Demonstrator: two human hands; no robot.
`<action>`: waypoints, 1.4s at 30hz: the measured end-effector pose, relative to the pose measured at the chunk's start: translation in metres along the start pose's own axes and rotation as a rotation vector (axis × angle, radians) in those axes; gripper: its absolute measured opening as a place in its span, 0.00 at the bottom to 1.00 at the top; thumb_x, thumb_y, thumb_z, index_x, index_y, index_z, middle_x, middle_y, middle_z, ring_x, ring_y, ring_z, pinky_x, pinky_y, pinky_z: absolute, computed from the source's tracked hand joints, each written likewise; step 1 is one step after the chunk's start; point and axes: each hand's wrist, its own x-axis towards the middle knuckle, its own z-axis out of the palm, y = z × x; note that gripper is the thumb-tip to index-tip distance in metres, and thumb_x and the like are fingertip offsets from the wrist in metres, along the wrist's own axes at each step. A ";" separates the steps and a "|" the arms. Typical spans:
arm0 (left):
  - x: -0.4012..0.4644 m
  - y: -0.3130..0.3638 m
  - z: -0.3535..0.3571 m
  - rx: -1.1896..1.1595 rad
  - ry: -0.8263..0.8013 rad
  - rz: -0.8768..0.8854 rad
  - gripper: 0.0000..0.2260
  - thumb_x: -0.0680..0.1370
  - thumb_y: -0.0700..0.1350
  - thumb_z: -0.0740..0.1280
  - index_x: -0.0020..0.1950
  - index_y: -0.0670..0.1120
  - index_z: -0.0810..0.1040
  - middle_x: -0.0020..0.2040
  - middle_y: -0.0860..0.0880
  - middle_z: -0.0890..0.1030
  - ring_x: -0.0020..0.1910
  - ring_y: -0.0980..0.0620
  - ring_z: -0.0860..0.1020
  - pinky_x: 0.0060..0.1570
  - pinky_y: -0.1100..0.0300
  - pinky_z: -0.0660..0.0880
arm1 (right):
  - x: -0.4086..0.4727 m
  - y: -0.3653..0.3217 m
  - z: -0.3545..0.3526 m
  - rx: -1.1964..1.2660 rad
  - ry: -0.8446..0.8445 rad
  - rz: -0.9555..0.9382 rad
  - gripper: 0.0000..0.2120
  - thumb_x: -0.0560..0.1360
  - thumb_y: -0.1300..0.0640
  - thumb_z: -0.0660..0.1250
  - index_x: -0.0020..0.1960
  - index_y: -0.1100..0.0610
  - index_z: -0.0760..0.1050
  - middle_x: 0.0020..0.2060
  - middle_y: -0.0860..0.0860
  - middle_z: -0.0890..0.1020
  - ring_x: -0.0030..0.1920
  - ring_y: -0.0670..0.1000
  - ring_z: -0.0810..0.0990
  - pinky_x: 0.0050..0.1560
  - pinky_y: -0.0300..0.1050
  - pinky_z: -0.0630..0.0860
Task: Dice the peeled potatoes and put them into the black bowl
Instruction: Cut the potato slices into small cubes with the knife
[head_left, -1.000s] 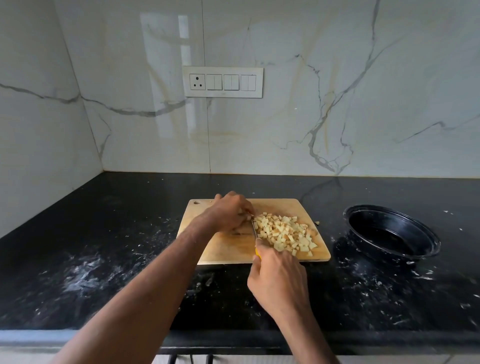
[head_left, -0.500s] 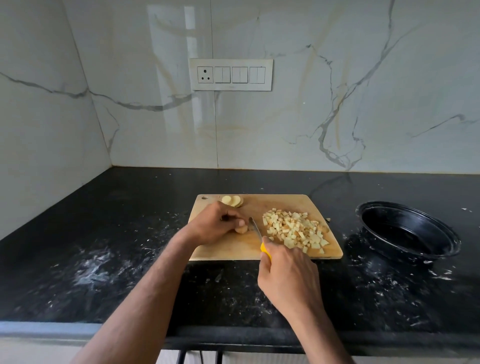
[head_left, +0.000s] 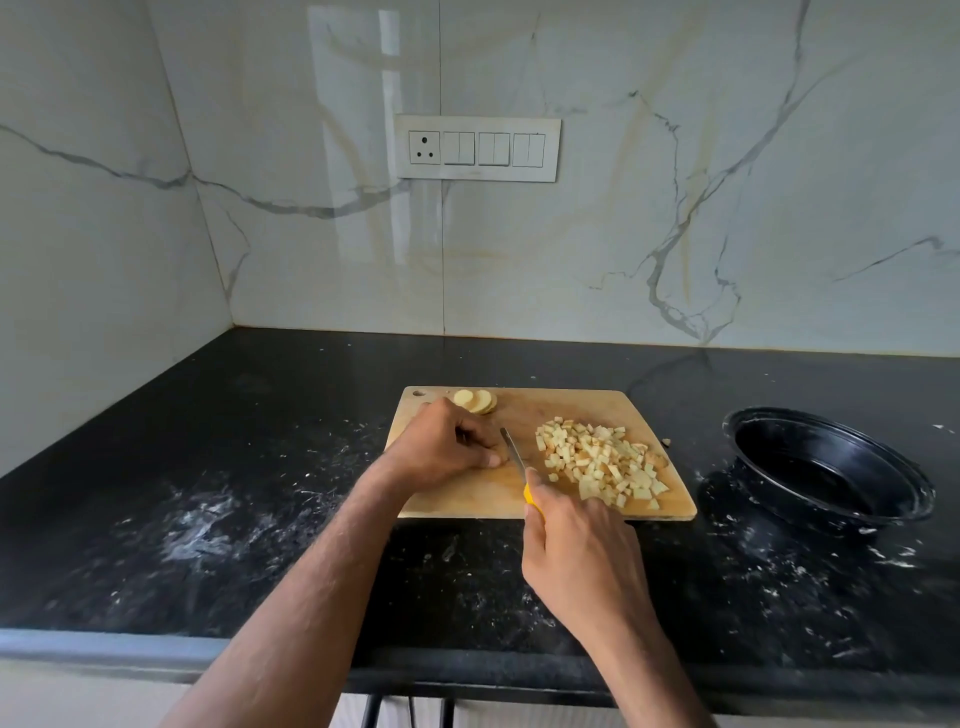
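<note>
Your left hand (head_left: 447, 449) curls over a hidden piece, steadying it while your right (head_left: 582, 551) grips the knife (head_left: 514, 454) (dice (head_left: 602, 462) piled clear, bowl (head_left: 831, 467) waiting).

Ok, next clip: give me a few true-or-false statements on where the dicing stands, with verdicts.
1. The black bowl already holds diced potato. False: nothing shows inside it.
2. The diced potato is heaped on the right part of the cutting board. True.
3. The right hand holds a knife with a yellow handle. True.
4. The potato slices lie on the counter beside the board. False: they sit on the board's far left corner.
5. The left hand rests on the board. True.
</note>
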 end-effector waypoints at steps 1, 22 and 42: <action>0.000 0.001 0.000 -0.006 0.005 0.002 0.14 0.69 0.41 0.81 0.37 0.60 0.83 0.35 0.67 0.82 0.39 0.67 0.79 0.42 0.74 0.70 | 0.000 -0.001 -0.001 -0.007 -0.003 -0.006 0.22 0.83 0.47 0.55 0.77 0.46 0.65 0.37 0.44 0.77 0.33 0.46 0.71 0.31 0.33 0.61; 0.000 0.003 0.006 0.046 0.034 -0.015 0.06 0.70 0.41 0.79 0.38 0.50 0.85 0.37 0.58 0.83 0.40 0.63 0.79 0.44 0.66 0.76 | 0.009 0.000 0.000 -0.018 -0.091 -0.039 0.13 0.83 0.51 0.58 0.55 0.52 0.81 0.41 0.45 0.85 0.24 0.44 0.72 0.22 0.34 0.64; 0.003 -0.008 0.010 0.182 -0.096 0.104 0.11 0.74 0.48 0.68 0.48 0.67 0.79 0.50 0.64 0.77 0.54 0.56 0.75 0.59 0.38 0.72 | 0.001 0.000 0.003 -0.043 -0.085 -0.064 0.19 0.81 0.52 0.61 0.71 0.50 0.73 0.36 0.44 0.82 0.29 0.44 0.76 0.29 0.38 0.77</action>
